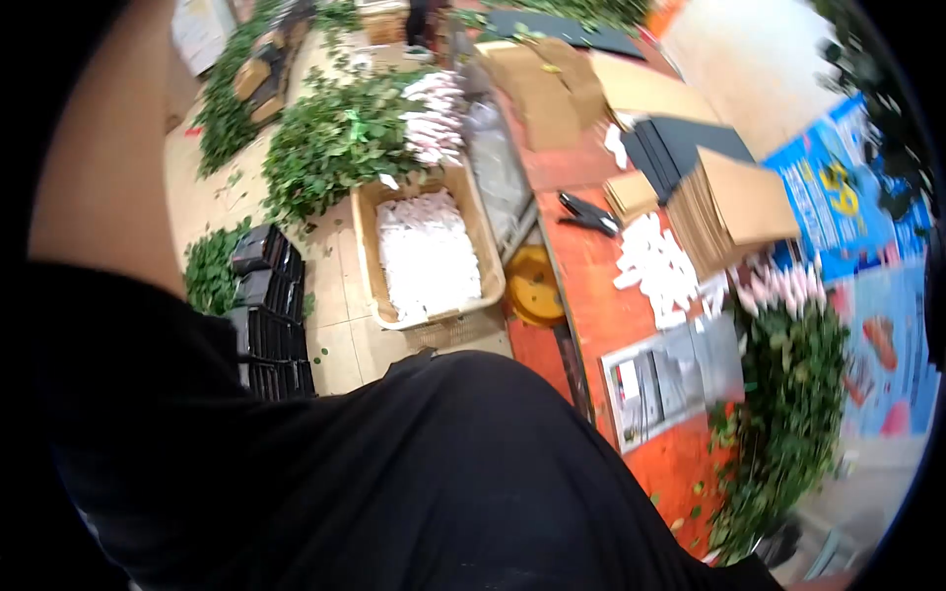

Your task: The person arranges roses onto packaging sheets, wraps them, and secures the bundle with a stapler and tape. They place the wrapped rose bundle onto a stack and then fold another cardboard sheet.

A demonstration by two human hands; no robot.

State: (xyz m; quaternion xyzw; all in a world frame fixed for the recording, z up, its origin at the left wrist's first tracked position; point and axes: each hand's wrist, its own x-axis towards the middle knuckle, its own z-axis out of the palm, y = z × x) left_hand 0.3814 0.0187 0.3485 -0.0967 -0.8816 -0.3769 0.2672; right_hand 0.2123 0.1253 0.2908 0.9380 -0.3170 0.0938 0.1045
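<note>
Neither of my hands shows. A bare arm [113, 158] rises along the left edge out of a black sleeve, and its hand is outside the picture. Black cloth of my shirt [463, 463] fills the lower middle. Nearest to it on the red table [680, 468] lies a clear plastic sleeve [680, 369] on a printed sheet. Beyond that sit a pile of small white pieces [655, 271], a black stapler [588, 213] and a stack of brown cardboard [724, 212]. A bundle of pink-wrapped flowers with green leaves [788, 394] lies along the table's right side.
On the tiled floor stands a tan plastic basket [368, 251] holding white material. Leafy stems with wrapped white-pink heads [434, 116] lie behind it. Stacked black boxes [266, 315] stand at left. A yellow stool [532, 286] is tucked beside the table. Another person's foot [418, 52] shows at the back.
</note>
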